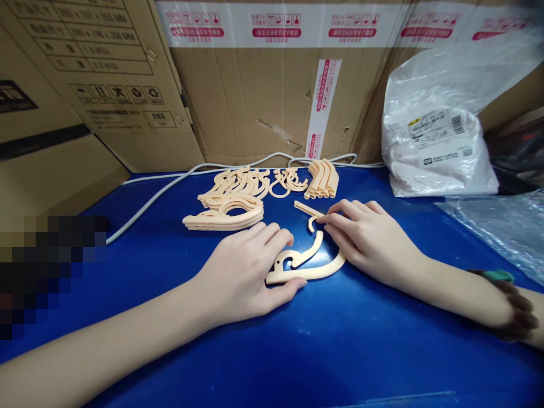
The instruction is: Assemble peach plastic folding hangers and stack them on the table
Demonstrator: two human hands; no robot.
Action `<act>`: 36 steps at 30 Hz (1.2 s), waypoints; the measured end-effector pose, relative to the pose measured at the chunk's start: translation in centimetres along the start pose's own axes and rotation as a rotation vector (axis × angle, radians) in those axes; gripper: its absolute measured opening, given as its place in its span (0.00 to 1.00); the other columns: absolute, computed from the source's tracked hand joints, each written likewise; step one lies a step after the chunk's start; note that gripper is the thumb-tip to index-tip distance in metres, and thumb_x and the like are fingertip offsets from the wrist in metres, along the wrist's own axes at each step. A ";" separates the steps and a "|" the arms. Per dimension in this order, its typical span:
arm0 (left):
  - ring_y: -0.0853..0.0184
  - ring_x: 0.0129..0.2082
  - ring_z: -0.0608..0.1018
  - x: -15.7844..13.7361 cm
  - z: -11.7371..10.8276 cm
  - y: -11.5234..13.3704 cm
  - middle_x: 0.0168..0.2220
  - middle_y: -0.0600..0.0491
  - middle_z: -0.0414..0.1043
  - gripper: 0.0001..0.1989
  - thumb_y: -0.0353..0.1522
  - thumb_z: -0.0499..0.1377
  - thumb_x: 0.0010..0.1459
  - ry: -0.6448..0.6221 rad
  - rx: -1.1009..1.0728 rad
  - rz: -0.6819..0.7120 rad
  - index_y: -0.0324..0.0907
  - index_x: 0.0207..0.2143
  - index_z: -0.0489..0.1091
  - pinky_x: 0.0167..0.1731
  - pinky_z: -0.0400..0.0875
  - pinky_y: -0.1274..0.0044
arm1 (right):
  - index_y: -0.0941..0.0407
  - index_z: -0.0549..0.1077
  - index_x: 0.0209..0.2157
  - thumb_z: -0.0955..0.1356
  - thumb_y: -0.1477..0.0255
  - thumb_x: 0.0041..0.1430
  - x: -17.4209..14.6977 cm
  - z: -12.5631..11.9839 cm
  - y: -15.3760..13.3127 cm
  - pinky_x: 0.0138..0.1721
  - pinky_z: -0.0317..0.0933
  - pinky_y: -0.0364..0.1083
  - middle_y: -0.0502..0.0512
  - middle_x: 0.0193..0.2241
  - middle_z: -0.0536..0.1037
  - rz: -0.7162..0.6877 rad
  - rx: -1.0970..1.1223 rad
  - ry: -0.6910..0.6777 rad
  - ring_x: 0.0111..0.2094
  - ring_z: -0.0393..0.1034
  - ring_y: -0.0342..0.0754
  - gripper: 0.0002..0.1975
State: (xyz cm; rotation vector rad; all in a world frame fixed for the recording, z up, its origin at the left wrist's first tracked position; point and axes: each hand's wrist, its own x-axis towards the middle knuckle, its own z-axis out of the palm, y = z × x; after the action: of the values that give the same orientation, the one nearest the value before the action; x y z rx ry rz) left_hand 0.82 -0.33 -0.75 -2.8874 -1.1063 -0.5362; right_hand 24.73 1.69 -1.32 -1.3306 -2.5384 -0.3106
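Note:
My left hand (250, 272) holds the left end of a beige curved plastic hanger arm (314, 273) low over the blue table, thumb in front and fingers behind. A second curved beige piece with a small hole (309, 249) sits just above that arm. At its far end, my right hand (365, 238) pinches a small beige hook (312, 224) between its fingertips. Just behind the hook lies a straight beige piece (306, 208), partly hidden by the right fingers. To the left is a stack of folded beige hangers (225, 218).
Along the back lie a pile of curved beige arms (240, 182), several loose hooks (291, 180) and a stack of arms (323, 178). A white cable (157, 212) runs before the cardboard boxes (263, 90). A white plastic bag (437, 141) stands at the right, beside clear plastic wrap (505, 232).

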 end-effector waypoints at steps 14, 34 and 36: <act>0.64 0.35 0.71 0.0 0.2 -0.4 0.37 0.53 0.68 0.11 0.40 0.55 0.61 -0.039 -0.045 0.045 0.42 0.40 0.65 0.31 0.63 0.74 | 0.58 0.73 0.48 0.60 0.77 0.61 0.0 0.1 0.1 0.39 0.54 0.50 0.62 0.41 0.74 -0.046 -0.041 -0.024 0.39 0.68 0.54 0.17; 0.65 0.36 0.70 0.0 0.0 -0.5 0.39 0.54 0.68 0.09 0.38 0.54 0.64 -0.086 -0.104 0.050 0.42 0.41 0.65 0.33 0.63 0.75 | 0.58 0.73 0.47 0.60 0.74 0.65 0.0 0.1 0.1 0.40 0.54 0.50 0.60 0.39 0.73 -0.049 -0.050 -0.029 0.39 0.68 0.54 0.15; 0.65 0.36 0.71 0.0 0.0 -0.4 0.39 0.54 0.68 0.09 0.37 0.54 0.64 -0.088 -0.104 0.049 0.41 0.41 0.65 0.33 0.63 0.75 | 0.58 0.74 0.47 0.60 0.74 0.65 0.0 0.1 0.1 0.40 0.54 0.50 0.60 0.39 0.73 -0.055 -0.052 -0.021 0.39 0.68 0.53 0.15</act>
State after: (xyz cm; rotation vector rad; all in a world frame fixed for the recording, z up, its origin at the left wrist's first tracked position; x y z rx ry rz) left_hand 0.53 -0.01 -0.77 -3.0459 -1.0452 -0.4831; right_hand 24.80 1.76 -1.44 -1.2907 -2.6050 -0.3772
